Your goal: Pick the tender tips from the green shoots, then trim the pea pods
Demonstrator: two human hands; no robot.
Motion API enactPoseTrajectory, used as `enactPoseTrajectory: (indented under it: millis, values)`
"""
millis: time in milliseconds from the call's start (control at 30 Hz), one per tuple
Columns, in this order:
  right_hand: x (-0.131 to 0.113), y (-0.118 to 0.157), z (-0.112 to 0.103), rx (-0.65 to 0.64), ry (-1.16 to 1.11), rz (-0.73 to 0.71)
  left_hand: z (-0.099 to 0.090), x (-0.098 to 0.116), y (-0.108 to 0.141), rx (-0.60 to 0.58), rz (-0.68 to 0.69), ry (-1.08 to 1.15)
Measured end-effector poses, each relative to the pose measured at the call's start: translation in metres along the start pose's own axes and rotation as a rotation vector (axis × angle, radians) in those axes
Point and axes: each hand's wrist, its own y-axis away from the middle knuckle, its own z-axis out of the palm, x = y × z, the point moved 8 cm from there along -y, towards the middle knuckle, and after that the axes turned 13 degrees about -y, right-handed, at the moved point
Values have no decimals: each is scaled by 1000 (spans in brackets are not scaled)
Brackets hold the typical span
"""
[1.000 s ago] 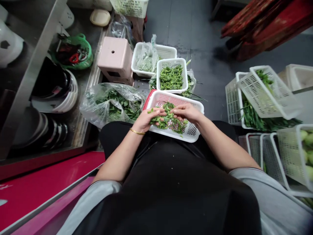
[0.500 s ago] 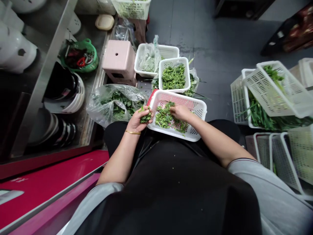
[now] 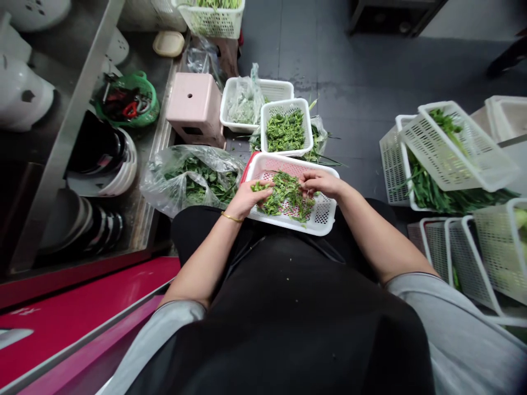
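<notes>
A white basket (image 3: 325,220) rests on my lap, with loose green leaves (image 3: 284,193) scattered on its perforated bottom. My left hand (image 3: 248,197) is curled around some greens over the basket's left side; a gold bracelet circles that wrist. Over the right part of the leaves, my right hand (image 3: 319,183) has its fingers bent together at the edge of the pile; what they pinch, if anything, is too small to make out. Just beyond stands a smaller white basket (image 3: 307,127) full of picked greens. Left of my lap lies a clear plastic bag (image 3: 158,184) of leafy greens.
A pink stool (image 3: 193,99) stands at the front left, beside a metal shelf (image 3: 76,109) with bowls and a green basket (image 3: 142,118). Behind the smaller basket is a white tray (image 3: 280,89) with bagged greens. Stacked white baskets (image 3: 444,153) of vegetables stand at the right.
My left hand has moved right, from the basket's left rim to over the leaves. My right hand has shifted slightly right. The whole view has drifted a little, and the dark shape at upper right has moved away.
</notes>
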Motion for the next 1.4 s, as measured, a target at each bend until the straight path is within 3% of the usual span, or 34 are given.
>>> enactPoseTrajectory:
  millis: [167,233,300,367,433,533,633,700,833,933,1033,1100,1133,1267,1300,1400]
  values:
    - [-29,15,34,-159,-165,-101,34,10,-14,-144,71,-253]
    - [-34,18,34,-126,-171,-153,36,9,-11,-165,48,-220]
    - [-38,23,26,-3,-79,-214,34,8,-4,-185,8,-143]
    - [-46,33,22,156,175,-337,32,8,5,-213,-27,-89]
    - [-61,49,37,229,559,-526,30,8,15,-248,-56,-79]
    - [-63,67,87,108,1117,-707,31,10,26,-307,-72,-120]
    - [-47,63,118,-25,1424,-604,34,13,33,-321,-43,-173]
    - [-45,56,121,41,1452,-502,31,22,35,-216,74,-226]
    - [-51,46,111,270,1120,-382,13,52,51,157,399,-441]
    - [-39,50,106,224,829,-303,-16,49,56,270,353,-359]
    - [-15,59,108,-6,775,-230,-52,30,54,270,179,24]
    - [2,60,109,-170,837,-194,-64,22,52,224,128,230]
    - [7,56,104,-168,883,-182,-66,21,51,194,121,287]
    - [21,13,63,230,1117,-36,-47,17,42,65,104,351]
    - [28,0,58,280,1161,18,-41,16,40,39,103,351]
    - [45,-28,55,272,1190,83,-31,15,36,6,93,327]
